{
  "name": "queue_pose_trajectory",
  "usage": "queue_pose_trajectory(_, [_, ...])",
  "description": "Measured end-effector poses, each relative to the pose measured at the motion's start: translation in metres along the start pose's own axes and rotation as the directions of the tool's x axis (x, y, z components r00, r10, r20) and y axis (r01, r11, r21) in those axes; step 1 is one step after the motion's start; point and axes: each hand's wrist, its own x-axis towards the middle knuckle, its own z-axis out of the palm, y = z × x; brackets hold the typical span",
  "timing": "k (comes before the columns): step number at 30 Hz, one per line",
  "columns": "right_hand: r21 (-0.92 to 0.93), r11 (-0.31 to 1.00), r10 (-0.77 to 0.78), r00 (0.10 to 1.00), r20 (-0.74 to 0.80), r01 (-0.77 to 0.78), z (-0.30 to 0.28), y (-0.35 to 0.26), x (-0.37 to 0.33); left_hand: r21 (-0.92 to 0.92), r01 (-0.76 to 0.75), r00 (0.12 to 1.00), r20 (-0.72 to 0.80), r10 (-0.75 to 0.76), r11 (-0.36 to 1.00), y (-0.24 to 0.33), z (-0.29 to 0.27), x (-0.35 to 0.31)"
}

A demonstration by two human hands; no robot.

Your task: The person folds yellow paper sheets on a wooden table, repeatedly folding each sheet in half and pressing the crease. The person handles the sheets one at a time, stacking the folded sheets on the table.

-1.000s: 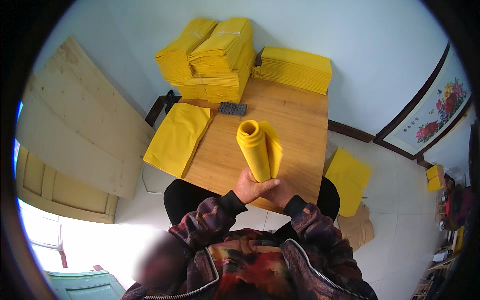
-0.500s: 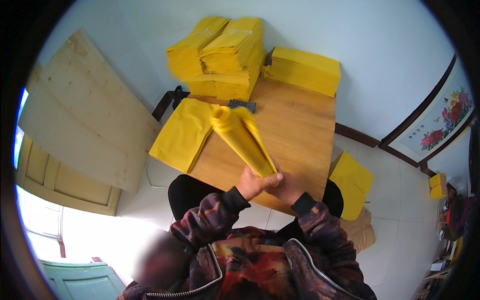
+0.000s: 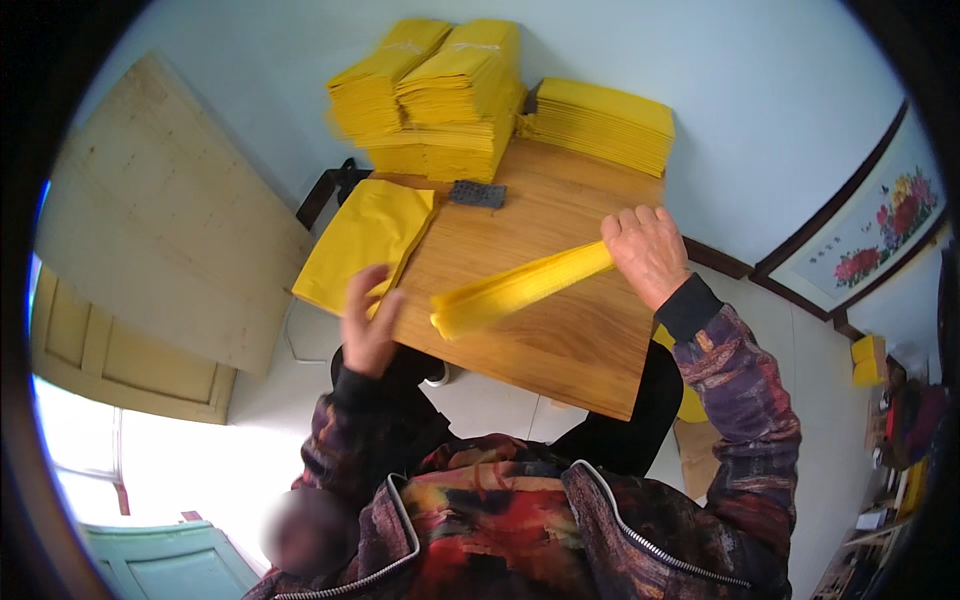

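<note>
My right hand [image 3: 645, 250] grips one end of a long, narrow folded yellow sheet [image 3: 530, 287] above the right side of the wooden table [image 3: 560, 350]. The sheet slants down leftward to a free end, which is slightly blurred; whether it is paper or cloth I cannot tell. Near the table's front left edge my left hand [image 3: 370, 325] is raised, fingers spread, with nothing in it. Just beyond that hand, flat yellow sheets [image 3: 365, 245] lie on the table's left corner.
Tied bundles of yellow sheets [image 3: 455, 95] are piled at the table's back, with another stack [image 3: 600, 125] to their right. A dark grey textured pad [image 3: 478, 194] lies before the pile. A wooden board [image 3: 170, 220] leans at left; a framed flower picture [image 3: 870, 230] stands at right.
My hands have parted: the right moved up and right with the yellow sheet, while the left let go and moved left. The sheet went from a thick upright roll to a narrow, flatter strip.
</note>
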Motion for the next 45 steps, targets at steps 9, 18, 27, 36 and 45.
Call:
queue_pose_trajectory(9, [-0.13,0.97,-0.196,0.976,0.097,0.207,-0.054,-0.04,0.042,0.354,-0.144,0.795,0.598,-0.105,0.924,0.061,0.121,0.033])
queue_pose_trajectory(18, [-0.066,0.967,-0.249,0.967,-0.053,0.246,-0.093,-0.037,0.068,0.015,-0.049,0.975,0.219,0.045,0.999,0.035,0.136,0.023])
queue_pose_trajectory(27, [0.945,0.187,0.215,0.95,0.228,-0.269,-0.056,-0.068,0.006,-0.541,0.092,0.91,0.387,0.15,0.836,0.084,0.095,0.053])
queue_pose_trajectory(36, [0.86,-0.02,0.237,0.833,0.5,-0.51,0.007,-0.126,-0.028,-0.379,0.078,0.899,0.426,0.099,0.922,0.055,0.153,0.011])
queue_pose_trajectory(45, [0.865,-0.104,0.315,0.809,0.496,-0.49,0.034,-0.138,-0.049,-0.379,0.174,0.9,0.435,0.009,0.909,0.01,0.17,-0.005])
